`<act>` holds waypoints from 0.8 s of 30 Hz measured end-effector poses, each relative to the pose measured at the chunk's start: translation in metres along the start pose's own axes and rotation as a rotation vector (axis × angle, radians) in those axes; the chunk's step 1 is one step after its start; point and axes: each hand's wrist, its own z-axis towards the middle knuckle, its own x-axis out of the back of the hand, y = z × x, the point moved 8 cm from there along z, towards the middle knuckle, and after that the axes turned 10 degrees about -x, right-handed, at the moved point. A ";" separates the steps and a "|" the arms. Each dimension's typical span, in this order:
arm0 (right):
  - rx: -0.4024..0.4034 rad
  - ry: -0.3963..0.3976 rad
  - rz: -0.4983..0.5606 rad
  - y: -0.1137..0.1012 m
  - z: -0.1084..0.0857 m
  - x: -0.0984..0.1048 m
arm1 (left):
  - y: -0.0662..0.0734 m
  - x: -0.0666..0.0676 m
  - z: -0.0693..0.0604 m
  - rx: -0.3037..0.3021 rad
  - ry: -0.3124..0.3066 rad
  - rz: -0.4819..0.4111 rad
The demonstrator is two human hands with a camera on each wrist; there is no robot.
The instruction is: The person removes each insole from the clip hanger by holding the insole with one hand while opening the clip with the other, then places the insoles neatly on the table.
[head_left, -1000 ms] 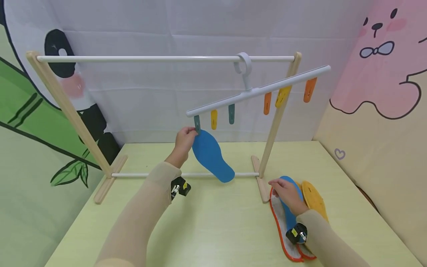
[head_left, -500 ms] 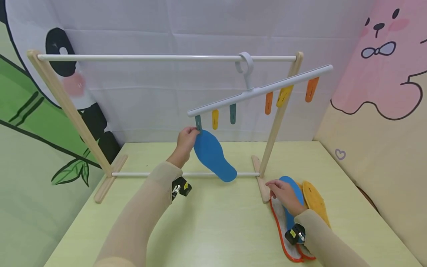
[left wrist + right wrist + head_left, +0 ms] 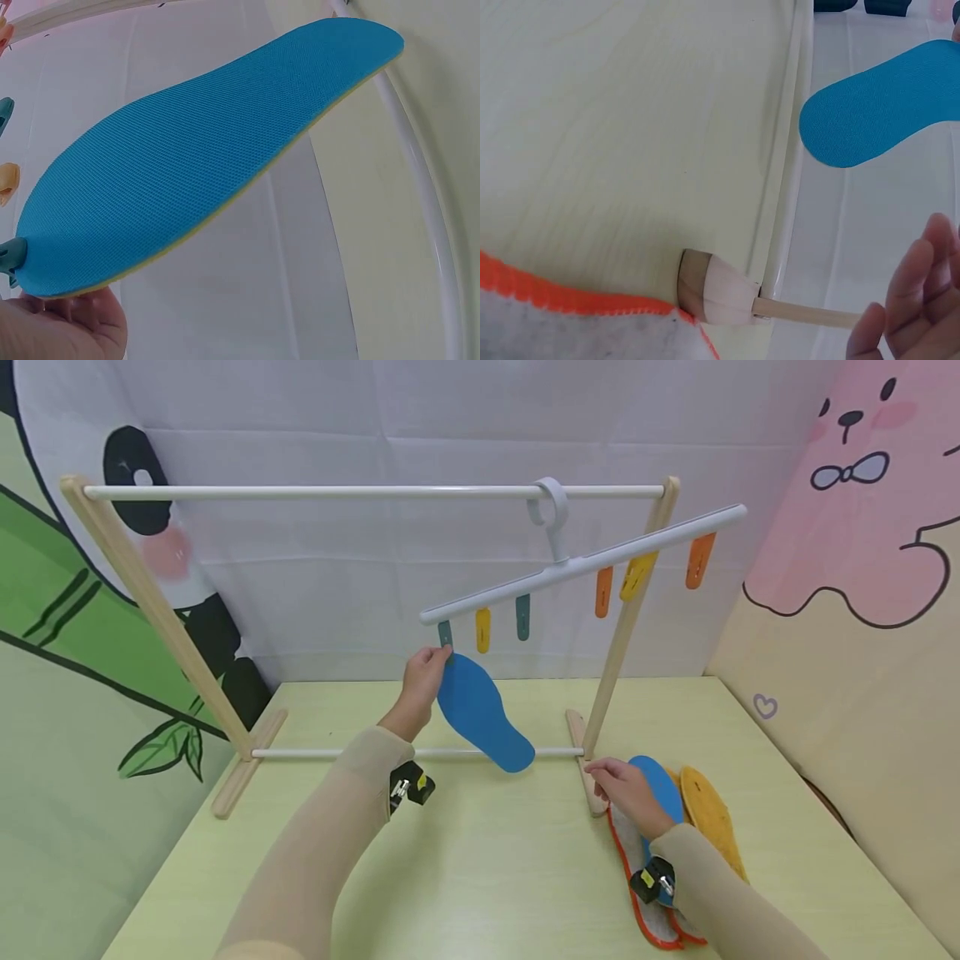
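A blue insole hangs tilted at the left, lower end of a white clip hanger. A dark green clip sits at the insole's wide end. My left hand pinches the insole's edge there, its fingertips next to the clip. In the left wrist view the insole shows a yellow underside edge, and the fingers curl beneath it. Relaxed and holding nothing, my right hand hovers by a second blue insole lying on a grey, red-edged insole.
The hanger's hook loops over the top white rod of a wooden rack. Several more clips hang along the bar, such as a yellow clip and an orange clip. Yellow insoles lie on the table at right.
My right hand has drifted slightly left and away from the pile on the table. The left hand has shifted a little right, still at the clipped end of the hanging insole.
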 end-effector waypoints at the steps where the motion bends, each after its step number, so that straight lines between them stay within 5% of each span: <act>1: 0.003 0.000 0.001 -0.001 0.001 -0.001 | 0.001 0.000 -0.001 0.001 -0.004 -0.006; 24: 0.041 -0.006 -0.008 -0.031 0.004 -0.017 | 0.005 -0.009 -0.014 0.013 -0.099 -0.084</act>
